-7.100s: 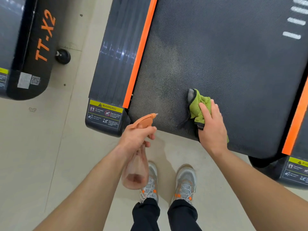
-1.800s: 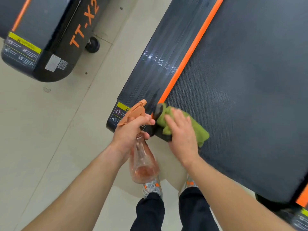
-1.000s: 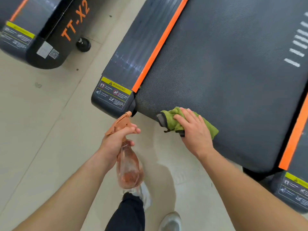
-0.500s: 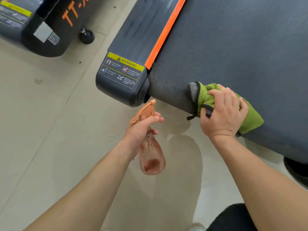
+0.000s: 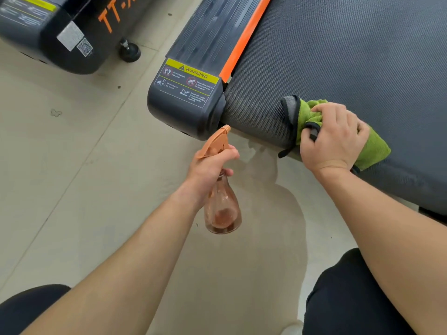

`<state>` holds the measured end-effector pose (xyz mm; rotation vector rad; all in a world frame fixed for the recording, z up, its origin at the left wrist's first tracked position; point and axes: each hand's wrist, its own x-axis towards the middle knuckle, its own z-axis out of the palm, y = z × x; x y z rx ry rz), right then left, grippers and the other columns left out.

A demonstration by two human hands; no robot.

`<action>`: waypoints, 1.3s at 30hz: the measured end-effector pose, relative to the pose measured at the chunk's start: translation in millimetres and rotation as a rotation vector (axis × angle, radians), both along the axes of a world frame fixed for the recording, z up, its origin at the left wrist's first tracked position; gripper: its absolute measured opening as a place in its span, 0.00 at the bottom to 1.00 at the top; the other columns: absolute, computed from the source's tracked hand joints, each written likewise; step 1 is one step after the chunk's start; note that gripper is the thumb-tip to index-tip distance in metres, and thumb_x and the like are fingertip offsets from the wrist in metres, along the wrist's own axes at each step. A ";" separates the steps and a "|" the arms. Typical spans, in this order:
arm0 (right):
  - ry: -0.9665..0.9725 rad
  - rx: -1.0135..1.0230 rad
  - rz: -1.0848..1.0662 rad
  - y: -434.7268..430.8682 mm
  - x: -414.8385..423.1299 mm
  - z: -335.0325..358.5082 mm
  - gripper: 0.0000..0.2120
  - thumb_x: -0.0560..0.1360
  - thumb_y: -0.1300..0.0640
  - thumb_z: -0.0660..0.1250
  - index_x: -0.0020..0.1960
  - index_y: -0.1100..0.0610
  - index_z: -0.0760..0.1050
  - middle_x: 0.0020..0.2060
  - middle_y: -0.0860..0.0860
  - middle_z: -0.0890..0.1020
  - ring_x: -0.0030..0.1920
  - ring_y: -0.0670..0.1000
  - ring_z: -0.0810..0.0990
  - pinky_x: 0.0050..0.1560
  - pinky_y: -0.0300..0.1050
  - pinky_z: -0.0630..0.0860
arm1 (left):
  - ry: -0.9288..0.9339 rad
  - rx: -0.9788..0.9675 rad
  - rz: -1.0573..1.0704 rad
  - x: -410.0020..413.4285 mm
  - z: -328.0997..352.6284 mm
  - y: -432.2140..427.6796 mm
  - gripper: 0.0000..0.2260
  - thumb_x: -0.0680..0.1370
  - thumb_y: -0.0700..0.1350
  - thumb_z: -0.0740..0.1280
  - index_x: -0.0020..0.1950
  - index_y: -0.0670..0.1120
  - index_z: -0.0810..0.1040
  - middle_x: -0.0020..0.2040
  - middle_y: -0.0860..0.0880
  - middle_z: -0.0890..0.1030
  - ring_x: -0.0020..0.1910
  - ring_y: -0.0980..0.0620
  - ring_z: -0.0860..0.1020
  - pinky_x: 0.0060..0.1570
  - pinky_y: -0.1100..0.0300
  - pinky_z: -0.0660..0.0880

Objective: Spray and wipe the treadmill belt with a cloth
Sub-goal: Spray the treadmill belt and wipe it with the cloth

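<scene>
The dark grey treadmill belt [image 5: 350, 56] fills the upper right, with its rounded rear end toward me. My right hand [image 5: 332, 139] grips a bunched green cloth [image 5: 373, 151] with grey trim and presses it on the belt's rear edge. My left hand [image 5: 209, 169] holds an orange-tinted clear spray bottle [image 5: 221, 209] by the neck, in the air over the floor. Its orange nozzle points up toward the treadmill's rear left corner.
The treadmill's black rear left corner cap [image 5: 183, 105] carries a yellow warning label, and an orange strip [image 5: 244, 37] runs along the belt. A second treadmill marked TT [image 5: 72, 37] with a small wheel [image 5: 129, 53] stands at the upper left. Beige floor lies between. My dark-trousered knees show at the bottom.
The view has dropped lower and my knees have come into the bottom corners. My right hand has curled tighter on the cloth at the belt's rear edge. The bottle stays near the corner cap.
</scene>
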<state>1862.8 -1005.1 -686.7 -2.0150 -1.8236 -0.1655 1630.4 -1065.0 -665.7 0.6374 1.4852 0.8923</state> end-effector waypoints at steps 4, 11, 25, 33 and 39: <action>-0.020 -0.001 0.011 -0.4 2.1 -1.0 0.17 0.72 0.49 0.60 0.59 0.48 0.73 0.58 0.48 0.78 0.60 0.55 0.74 0.64 0.57 0.64 | 0.029 0.000 0.041 0.7 -7.9 4.5 0.10 0.79 0.43 0.72 0.51 0.60 0.84 0.35 0.49 0.78 0.27 0.52 0.73 0.31 0.62 0.70; -0.025 -0.005 0.016 -1.1 2.8 0.5 0.16 0.72 0.48 0.59 0.59 0.48 0.73 0.57 0.48 0.78 0.59 0.55 0.75 0.64 0.57 0.65 | 0.078 0.070 0.082 3.4 -11.1 -12.2 0.07 0.71 0.47 0.75 0.43 0.60 0.87 0.42 0.52 0.82 0.36 0.51 0.78 0.34 0.64 0.75; 0.013 -0.006 0.041 -2.2 2.7 4.7 0.18 0.73 0.48 0.58 0.60 0.50 0.75 0.60 0.50 0.78 0.62 0.57 0.75 0.65 0.58 0.65 | 0.287 0.044 0.216 1.8 -25.9 -37.9 0.10 0.67 0.50 0.70 0.44 0.48 0.86 0.34 0.49 0.77 0.25 0.54 0.73 0.38 0.55 0.74; -0.297 -0.030 0.683 8.2 -45.7 -10.3 0.25 0.74 0.55 0.64 0.71 0.55 0.71 0.76 0.58 0.70 0.74 0.62 0.69 0.73 0.61 0.65 | 0.272 0.055 0.216 -4.4 -27.3 -40.6 0.09 0.69 0.51 0.74 0.46 0.50 0.87 0.36 0.51 0.81 0.27 0.58 0.77 0.47 0.44 0.83; -0.264 -0.030 0.606 33.5 -88.7 -12.9 0.32 0.77 0.56 0.61 0.78 0.66 0.59 0.75 0.63 0.68 0.75 0.63 0.68 0.75 0.60 0.65 | 0.244 0.029 0.279 -8.8 -31.9 -33.6 0.12 0.67 0.51 0.73 0.47 0.47 0.87 0.39 0.49 0.82 0.26 0.53 0.77 0.42 0.54 0.77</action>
